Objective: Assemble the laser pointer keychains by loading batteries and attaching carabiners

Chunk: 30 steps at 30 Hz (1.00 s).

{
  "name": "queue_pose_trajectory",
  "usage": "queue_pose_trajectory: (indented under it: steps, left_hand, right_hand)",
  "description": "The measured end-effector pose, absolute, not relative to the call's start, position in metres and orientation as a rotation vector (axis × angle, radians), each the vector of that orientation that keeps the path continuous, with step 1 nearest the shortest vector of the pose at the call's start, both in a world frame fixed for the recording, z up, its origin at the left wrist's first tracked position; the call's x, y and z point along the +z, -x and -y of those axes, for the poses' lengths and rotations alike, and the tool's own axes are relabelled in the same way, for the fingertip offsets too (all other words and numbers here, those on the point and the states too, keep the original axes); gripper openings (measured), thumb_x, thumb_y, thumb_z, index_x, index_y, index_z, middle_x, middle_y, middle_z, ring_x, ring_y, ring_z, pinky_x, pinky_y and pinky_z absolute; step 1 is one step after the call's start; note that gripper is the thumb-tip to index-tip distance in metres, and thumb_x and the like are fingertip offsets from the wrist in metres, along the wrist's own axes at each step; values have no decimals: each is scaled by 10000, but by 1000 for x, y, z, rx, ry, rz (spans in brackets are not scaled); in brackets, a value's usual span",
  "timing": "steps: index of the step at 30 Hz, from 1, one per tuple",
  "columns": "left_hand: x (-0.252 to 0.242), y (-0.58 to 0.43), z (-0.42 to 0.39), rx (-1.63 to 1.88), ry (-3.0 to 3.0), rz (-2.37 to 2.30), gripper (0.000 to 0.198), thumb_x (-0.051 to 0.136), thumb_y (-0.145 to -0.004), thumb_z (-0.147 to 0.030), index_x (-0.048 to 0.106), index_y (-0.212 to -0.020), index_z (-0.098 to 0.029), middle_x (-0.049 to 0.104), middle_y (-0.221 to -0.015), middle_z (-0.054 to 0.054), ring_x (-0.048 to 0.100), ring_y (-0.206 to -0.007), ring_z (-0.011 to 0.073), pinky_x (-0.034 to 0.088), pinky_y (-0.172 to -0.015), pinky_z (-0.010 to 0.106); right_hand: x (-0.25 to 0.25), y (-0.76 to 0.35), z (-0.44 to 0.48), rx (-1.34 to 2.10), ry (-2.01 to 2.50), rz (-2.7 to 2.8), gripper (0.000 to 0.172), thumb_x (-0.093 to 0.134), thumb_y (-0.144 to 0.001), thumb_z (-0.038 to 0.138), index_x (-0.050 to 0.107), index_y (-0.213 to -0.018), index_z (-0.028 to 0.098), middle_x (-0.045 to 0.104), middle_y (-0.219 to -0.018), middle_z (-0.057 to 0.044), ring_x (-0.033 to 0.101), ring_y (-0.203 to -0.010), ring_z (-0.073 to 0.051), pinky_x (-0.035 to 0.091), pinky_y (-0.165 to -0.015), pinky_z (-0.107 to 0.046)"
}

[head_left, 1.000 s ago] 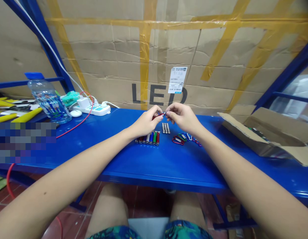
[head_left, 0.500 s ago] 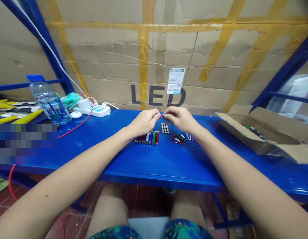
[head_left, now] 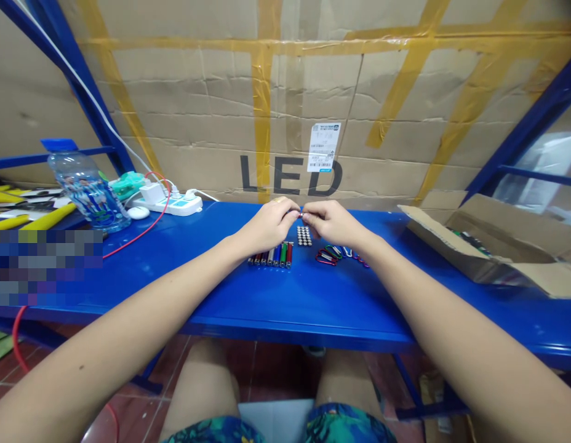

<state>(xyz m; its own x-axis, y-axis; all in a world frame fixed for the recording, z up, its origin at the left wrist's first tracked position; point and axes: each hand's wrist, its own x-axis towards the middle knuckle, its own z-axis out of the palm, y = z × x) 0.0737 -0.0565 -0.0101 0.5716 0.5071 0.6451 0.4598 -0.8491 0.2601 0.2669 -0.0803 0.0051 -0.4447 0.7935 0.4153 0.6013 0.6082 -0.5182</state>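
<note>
Over the far part of the blue table, my left hand [head_left: 269, 223] and my right hand [head_left: 332, 221] meet fingertip to fingertip. Both are closed in a pinch at a small red metal tube [head_left: 299, 215], which looks like a mini flashlight; most of it is hidden by the left fingers. Just below the hands lies a small block of silver button cells [head_left: 304, 235] in rows. A row of coloured mini flashlights [head_left: 276, 255] lies nearer me, partly behind my left wrist. Coloured carabiner clips [head_left: 328, 256] lie by my right wrist, some covered by it.
An open cardboard box [head_left: 474, 261] stands on the right of the blue table [head_left: 285, 307]. To the left are a plastic bottle [head_left: 87, 187], a white power strip [head_left: 181, 203] and a red cable [head_left: 142, 229]. A large cardboard sheet [head_left: 197, 111] closes off the back.
My right fingertips have closed in against the right end of the red tube. The whole view has shifted slightly; the laid-out parts stay where they were.
</note>
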Motion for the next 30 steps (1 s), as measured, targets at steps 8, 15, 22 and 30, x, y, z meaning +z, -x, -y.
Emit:
queue_pose_trajectory:
  steps: [8, 15, 22, 30]
  left_hand:
    - [-11, -72, 58, 1073, -2688, -908, 64, 548, -935, -230, 580, -911, -181, 671, -804, 32, 601, -731, 166, 404, -653, 292]
    - [-11, -76, 63, 1172, -2773, -854, 116, 493, -961, -232, 583, -925, -169, 667, -884, 62, 616, -840, 184, 470, -760, 323]
    - [-10, -77, 58, 1009, -2764, -989, 193, 501, -952, -213, 671, -887, -150, 714, -926, 89, 647, -887, 210, 485, -820, 351]
    - [-9, -72, 63, 1012, -2701, -961, 94, 589, -909, -204, 670, -884, -164, 723, -831, 41, 634, -738, 165, 447, -701, 295]
  right_hand:
    - [3, -268, 78, 218, 1078, 2264, 263, 478, -892, 218, 478, -630, 192, 492, -593, 7, 404, -616, -136, 275, -614, -288]
    - [6, -272, 77, 266, 1031, 2272, 261, 492, -885, 212, 481, -626, 182, 501, -584, 11, 418, -619, -130, 276, -612, -277]
    - [2, -273, 75, 161, 1027, 2339, 242, 483, -860, 170, 455, -619, 183, 428, -552, 35, 344, -587, -112, 237, -599, -285]
    - [1, -270, 78, 322, 1102, 2309, 258, 478, -872, 207, 447, -617, 188, 436, -559, 28, 367, -605, -123, 251, -590, -273]
